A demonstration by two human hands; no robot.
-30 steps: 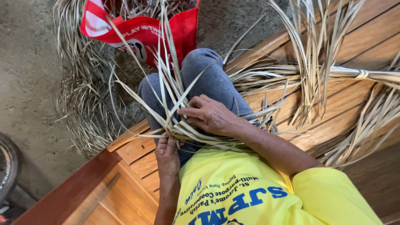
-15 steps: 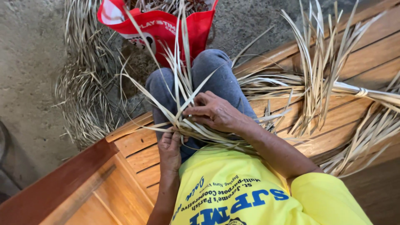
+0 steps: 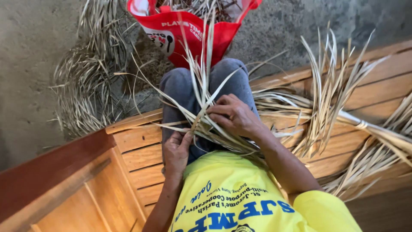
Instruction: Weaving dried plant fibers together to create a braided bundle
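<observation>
Head camera looks down on a person in a yellow printed shirt (image 3: 240,202) who sits on a slatted brown wooden surface (image 3: 137,154), with the knees in grey trousers (image 3: 223,79) pointing away from the body. Between the two hands, over the lap, lies a partly woven piece of pale dry palm-leaf strips (image 3: 206,124); its loose ends stand up and spread like a fan above the knees. The left hand (image 3: 177,150) is below and to the left of the crossing point of the strips, its fingers are curled and pinch the near ends of several strips. The right hand (image 3: 235,116) lies on top of the strips, just to the right of the crossing point, with bent fingers that press and hold some strips down. The two hands are near each other, and the woven part is touching both.

On the surface to the right lies a tied bundle of long pale leaf strips (image 3: 334,99), well apart from the hands, with more loose strips (image 3: 369,161) beside it. On the grey concrete floor (image 3: 30,64) beyond the knees stands a red fabric bag (image 3: 193,30) with dry material inside, and left of it is a heap of thin dry leaf fibres (image 3: 86,90).
</observation>
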